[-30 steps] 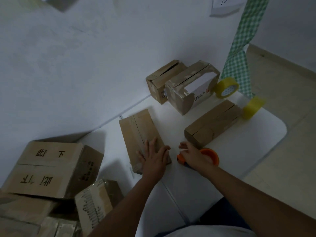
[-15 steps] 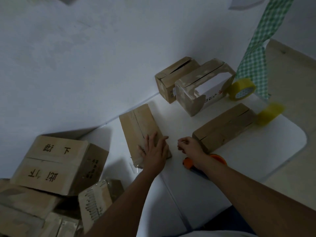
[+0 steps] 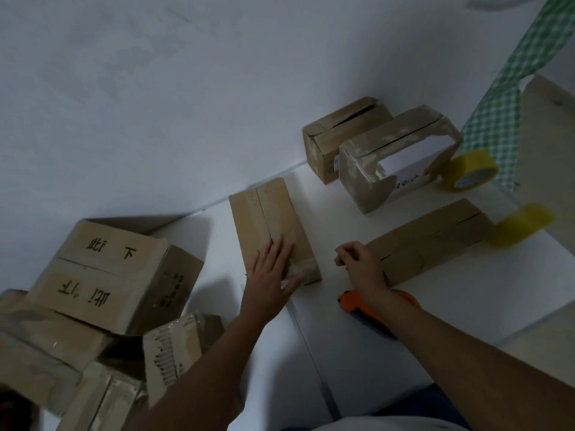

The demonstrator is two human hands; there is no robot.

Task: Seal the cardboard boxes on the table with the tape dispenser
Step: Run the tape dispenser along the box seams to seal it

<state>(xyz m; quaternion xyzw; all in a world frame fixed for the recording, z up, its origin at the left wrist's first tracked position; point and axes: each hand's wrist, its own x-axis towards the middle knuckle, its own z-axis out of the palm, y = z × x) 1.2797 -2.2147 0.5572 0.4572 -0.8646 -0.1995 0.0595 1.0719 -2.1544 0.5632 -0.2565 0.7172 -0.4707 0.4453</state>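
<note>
While the left hand (image 3: 270, 276) presses flat on the near end of the flat box (image 3: 267, 227), the orange tape dispenser (image 3: 357, 306) lies on the bench (image 3: 466, 290) just right of that box, under the right wrist; the right hand (image 3: 357, 262), curled and empty, is nearer.

The white worktop (image 3: 357, 353) carries four cardboard boxes (image 3: 267, 225), two yellow tape rolls (image 3: 469, 171) beyond them, and an orange tape dispenser (image 3: 351, 301) nearer.

boxes (image 3: 267, 225): matt brown cardboard, scuffed | table (image 3: 435, 290): smooth white, matt | tape rolls (image 3: 469, 171): glossy yellow plastic film | dispenser (image 3: 350, 301): orange plastic | far right cloth (image 3: 497, 113): green checked
</note>
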